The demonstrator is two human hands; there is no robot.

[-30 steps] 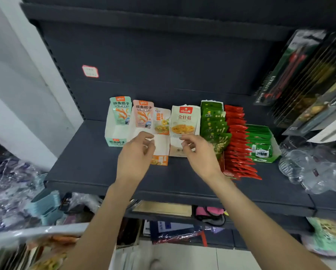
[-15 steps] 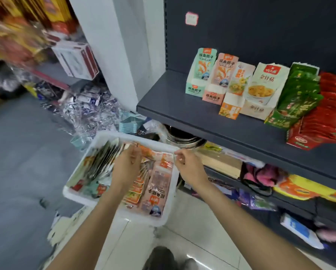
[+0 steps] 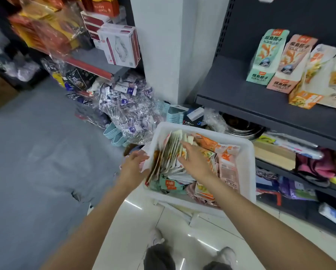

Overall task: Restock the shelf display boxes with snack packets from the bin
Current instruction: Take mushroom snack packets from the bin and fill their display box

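Both hands shifted leftward in the bin (image 3: 247, 172). Left hand (image 3: 133, 166), fingers straight, braces its wall; right hand (image 3: 194, 162), fingers spread, presses upright packets (image 3: 169, 152) aside, probably to select. Boxes (image 3: 268, 55) wait on shelf (image 3: 241, 98).

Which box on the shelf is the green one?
The leftmost display box, nearest the white pillar. It is mint green, while the box beside it is pink and the next one is orange.
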